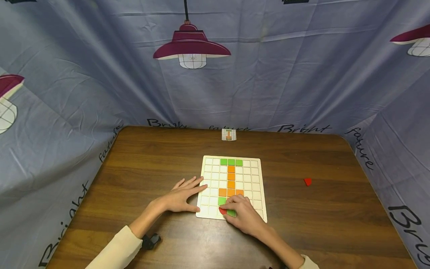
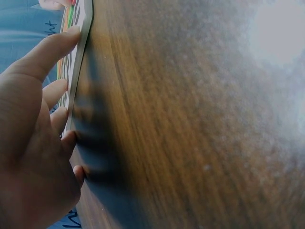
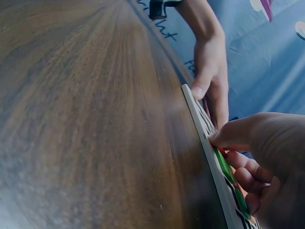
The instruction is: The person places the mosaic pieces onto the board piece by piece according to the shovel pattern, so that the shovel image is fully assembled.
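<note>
A pale square grid board (image 1: 210,213) lies on the wooden table. Green tiles (image 1: 231,162) fill part of its far row; a column of orange tiles (image 1: 231,176) runs from them toward a wider orange row, with more green tiles (image 1: 222,201) nearer me. My left hand (image 1: 178,198) has its fingers spread, thumb and fingertips touching the board's left edge. Between thumb and fingers my right hand (image 1: 244,215) pinches a small red piece (image 1: 222,211) at the board's near row, beside a green tile. Part of the near right grid is hidden under this hand.
Another red piece (image 1: 307,181), roughly triangular, lies on the table to the right. A small card (image 1: 228,135) with a coloured grid pattern sits at the far table edge. A grey-blue curtain (image 1: 215,93) with printed lamps surrounds the table.
</note>
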